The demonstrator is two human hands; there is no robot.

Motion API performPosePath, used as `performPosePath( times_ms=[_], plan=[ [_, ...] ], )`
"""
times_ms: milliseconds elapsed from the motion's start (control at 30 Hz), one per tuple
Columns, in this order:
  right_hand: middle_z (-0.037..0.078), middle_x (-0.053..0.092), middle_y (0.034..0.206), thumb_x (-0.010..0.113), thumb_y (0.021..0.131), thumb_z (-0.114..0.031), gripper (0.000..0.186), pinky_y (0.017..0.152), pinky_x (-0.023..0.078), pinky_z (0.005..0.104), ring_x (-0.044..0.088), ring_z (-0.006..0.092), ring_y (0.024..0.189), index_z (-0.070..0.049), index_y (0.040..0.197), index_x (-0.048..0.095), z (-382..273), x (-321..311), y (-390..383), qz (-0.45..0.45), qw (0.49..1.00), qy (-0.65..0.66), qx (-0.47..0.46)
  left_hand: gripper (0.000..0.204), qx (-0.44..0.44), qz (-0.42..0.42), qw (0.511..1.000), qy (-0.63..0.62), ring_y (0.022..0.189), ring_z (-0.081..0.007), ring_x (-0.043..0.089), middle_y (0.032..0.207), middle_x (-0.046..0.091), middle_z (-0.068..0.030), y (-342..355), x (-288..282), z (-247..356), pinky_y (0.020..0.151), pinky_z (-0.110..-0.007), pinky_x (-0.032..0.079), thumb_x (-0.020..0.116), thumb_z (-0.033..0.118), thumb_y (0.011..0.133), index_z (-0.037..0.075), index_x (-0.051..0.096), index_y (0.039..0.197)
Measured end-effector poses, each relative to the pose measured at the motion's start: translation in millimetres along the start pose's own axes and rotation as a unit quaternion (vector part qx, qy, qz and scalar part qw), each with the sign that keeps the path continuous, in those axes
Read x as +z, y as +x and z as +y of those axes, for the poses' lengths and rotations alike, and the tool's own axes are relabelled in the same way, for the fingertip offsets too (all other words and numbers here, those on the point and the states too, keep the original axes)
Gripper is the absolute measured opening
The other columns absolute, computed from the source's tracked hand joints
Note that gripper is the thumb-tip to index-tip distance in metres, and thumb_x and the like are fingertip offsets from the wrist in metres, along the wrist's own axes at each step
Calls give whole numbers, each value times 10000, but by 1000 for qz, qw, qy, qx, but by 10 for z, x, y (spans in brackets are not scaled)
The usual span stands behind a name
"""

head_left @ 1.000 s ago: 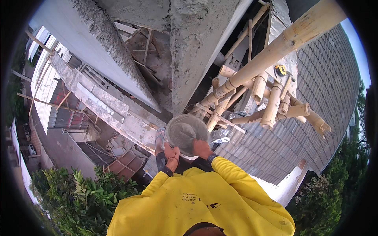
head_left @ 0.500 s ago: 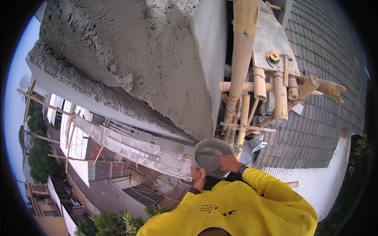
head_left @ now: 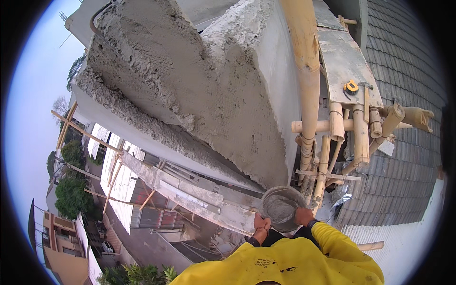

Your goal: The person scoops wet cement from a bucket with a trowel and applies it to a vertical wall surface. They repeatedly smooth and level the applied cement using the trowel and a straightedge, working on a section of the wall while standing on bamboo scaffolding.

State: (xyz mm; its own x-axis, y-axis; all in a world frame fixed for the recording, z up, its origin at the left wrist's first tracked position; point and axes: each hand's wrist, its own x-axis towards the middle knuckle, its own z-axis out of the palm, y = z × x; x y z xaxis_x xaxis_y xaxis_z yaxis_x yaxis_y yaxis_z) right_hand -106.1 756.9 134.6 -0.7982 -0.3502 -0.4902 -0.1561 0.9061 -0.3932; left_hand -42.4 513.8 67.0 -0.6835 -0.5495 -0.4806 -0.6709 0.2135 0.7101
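Note:
A round grey bucket (head_left: 264, 202) stands in front of my body, with wet grey mortar (head_left: 281, 209) inside it. My left hand (head_left: 261, 222) is closed on the bucket's near-left rim. At the right side, over the rim, my right hand (head_left: 304, 216) is closed in a fist; whatever it holds is too small and covered to make out. Just beyond the bucket rises a wall face coated with rough, wet-looking grey plaster (head_left: 223, 95), its lower corner reaching down close to the bucket.
Bamboo poles (head_left: 308, 85) lashed together stand right of the wall. A board (head_left: 344, 61) there carries a yellow tape measure (head_left: 351, 87) and a hammer (head_left: 366, 99). A tiled roof (head_left: 403, 71) lies beyond. Scaffold planks (head_left: 190, 194) run left, high above the ground.
The view has shifted, so the whole scene sits further right and lower. My right hand has drawn back from over the mortar to the bucket's right rim; my left hand stays on the rim.

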Motion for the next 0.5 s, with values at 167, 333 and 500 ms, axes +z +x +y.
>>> performPosePath(
  times_ms=[167,333,500],
  plan=[
    [113,662,749,650,912,-340,355,526,494,389,621,234,576,15,909,671,-30,174,67,-279,939,195,54,371,65,29,996,46,881,-482,645,886,658,-218,10,-12,68,779,-492,517,640,189,681,74,535,1018],
    [17,503,623,641,959,-389,374,449,420,321,482,146,467,-38,838,594,-71,-1,-255,-317,828,460,43,337,81,18,993,85,800,-437,647,833,628,-203,-81,-212,144,745,-483,515,640,180,678,51,540,974],
    [-17,477,615,640,991,-315,362,397,391,276,454,95,438,-13,1166,541,-74,-244,-579,-252,809,526,70,203,-38,-84,984,-150,741,-234,685,840,625,-99,-149,-365,283,509,-355,569,602,52,787,13,554,980]
  ],
)
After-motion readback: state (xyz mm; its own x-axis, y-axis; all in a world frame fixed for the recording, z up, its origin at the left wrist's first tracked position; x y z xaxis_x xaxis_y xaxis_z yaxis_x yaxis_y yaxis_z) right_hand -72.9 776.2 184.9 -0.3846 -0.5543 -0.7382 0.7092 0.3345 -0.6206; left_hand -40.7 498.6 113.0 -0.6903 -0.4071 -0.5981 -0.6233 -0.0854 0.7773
